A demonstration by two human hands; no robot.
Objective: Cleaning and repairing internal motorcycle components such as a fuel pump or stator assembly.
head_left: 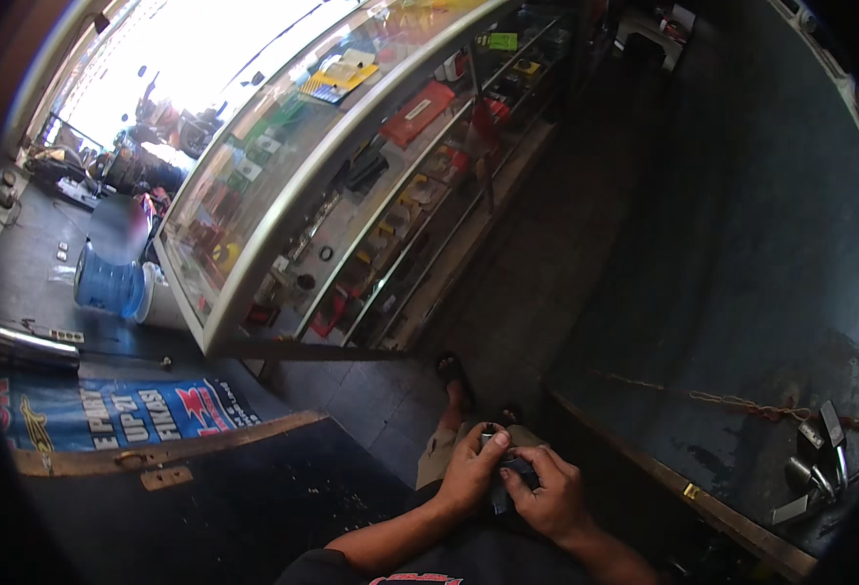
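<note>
Close in front of my body, at the lower middle, both hands are together around a small dark grey thing (517,469). My left hand (468,472) has its fingers curled round one side, its thumb pressed on top. From the other side my right hand (552,490) pinches the same thing between thumb and fingers. Most of it is hidden by the fingers, so its kind cannot be made out. Below the hands are my beige shorts (435,458) and a sandalled foot (452,370).
A glass display case (254,263) with small goods stands ahead to the left. Wood-edged dark surfaces (283,483) lie on both sides; shiny metal pieces (819,475) and a thin twisted cord (712,398) rest on the right one. Farther left are a blue banner (161,409) and a blue tub (108,281).
</note>
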